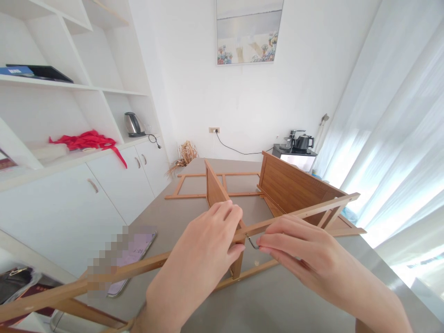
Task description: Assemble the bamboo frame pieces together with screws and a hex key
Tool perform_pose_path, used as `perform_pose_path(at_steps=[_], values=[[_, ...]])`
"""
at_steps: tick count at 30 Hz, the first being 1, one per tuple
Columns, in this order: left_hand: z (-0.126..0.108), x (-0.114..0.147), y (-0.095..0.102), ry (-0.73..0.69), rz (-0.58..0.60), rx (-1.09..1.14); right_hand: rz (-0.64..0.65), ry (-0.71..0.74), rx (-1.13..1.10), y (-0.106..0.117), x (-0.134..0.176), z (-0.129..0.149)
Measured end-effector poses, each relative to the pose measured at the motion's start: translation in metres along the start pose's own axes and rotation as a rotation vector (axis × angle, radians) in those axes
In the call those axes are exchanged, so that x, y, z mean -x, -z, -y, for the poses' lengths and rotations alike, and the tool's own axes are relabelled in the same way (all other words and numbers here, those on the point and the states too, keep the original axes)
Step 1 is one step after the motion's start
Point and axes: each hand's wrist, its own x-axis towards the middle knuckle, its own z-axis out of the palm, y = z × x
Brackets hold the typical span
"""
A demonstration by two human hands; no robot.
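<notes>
A wooden shelf unit lies on its side on the grey table (243, 305), its side frame (301, 212) running across in front of me. My left hand (208, 245) is closed around the joint between that frame and a middle shelf board (215, 185), thumb on the near side. Between the fingertips of my right hand (305, 249) is the end of a small L-shaped hex key (254, 243). The key's other end meets the frame rail just right of my left hand. Another wooden board (298, 178) stands farther right, joined to the frame.
A phone (138, 254) lies on the table at left, partly pixelated. White shelving with a kettle (133, 125) and red cloth (88, 140) stands left. A coffee maker (294, 141) sits at the back right, near white curtains (391, 120). Dried stalks (185, 155) are at the far edge.
</notes>
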Motion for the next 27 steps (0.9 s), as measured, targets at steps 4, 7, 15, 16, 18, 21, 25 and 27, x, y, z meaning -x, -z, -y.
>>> perform_pose_path(at_steps=[4,7,15,16,18,21,25,27], values=[[-0.0004,0.0001,-0.0002,-0.006,-0.002,-0.003,-0.013,0.012,-0.019,0.0006,-0.002,-0.0012],[-0.001,-0.0003,-0.0001,-0.004,0.001,-0.005,-0.023,0.028,-0.021,0.0009,-0.0021,-0.0015],[-0.0006,-0.0003,-0.0008,-0.001,-0.003,0.0,-0.046,0.029,0.0,0.0005,-0.002,0.0008],[-0.0005,-0.0002,-0.0006,0.0,-0.005,0.0,-0.051,0.03,0.009,0.0005,-0.0017,0.0011],[-0.0004,0.0001,-0.0005,0.001,-0.004,0.002,-0.061,0.036,0.036,0.0006,-0.0008,0.002],[0.0,0.0004,-0.0012,-0.002,-0.009,0.001,-0.069,0.04,0.079,0.0002,0.0002,0.0039],[0.0005,0.0001,-0.0025,-0.003,-0.008,-0.004,-0.038,0.012,0.1,-0.0028,0.0005,0.006],[0.0006,-0.0002,-0.0026,-0.002,-0.004,-0.005,-0.02,-0.007,0.101,-0.0045,0.0008,0.0066]])
